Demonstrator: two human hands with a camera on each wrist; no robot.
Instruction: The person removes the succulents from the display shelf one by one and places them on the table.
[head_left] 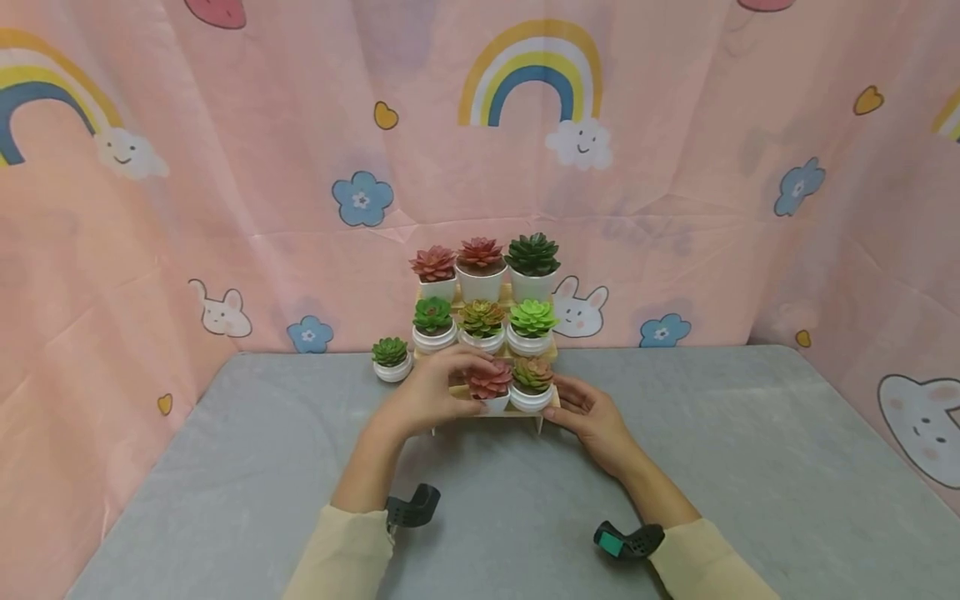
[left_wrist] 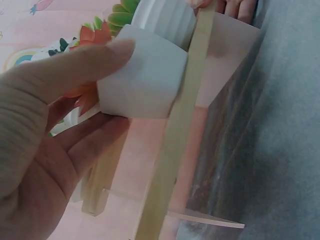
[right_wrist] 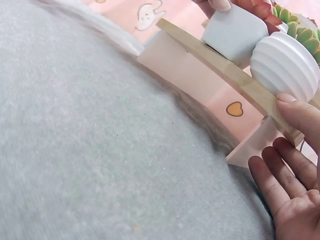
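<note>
My left hand (head_left: 435, 392) grips a red succulent in a squarish white pot (left_wrist: 142, 75), thumb on one side and fingers on the other. That pot stands at the front board of a tiered wooden stand (right_wrist: 215, 55). Beside it on the same board sits a green-and-orange succulent in a ribbed white pot (head_left: 532, 397). My right hand (head_left: 603, 427) holds the board's right end, its thumb at the front edge close to the ribbed pot and its fingers around the end.
Potted succulents fill the middle tier, among them a bright green one (head_left: 532, 318). Three more stand on top, including a dark green one (head_left: 533, 254). A small green succulent (head_left: 391, 353) is on the grey table (head_left: 262, 467), left of the stand. A pink curtain (head_left: 285, 108) hangs behind.
</note>
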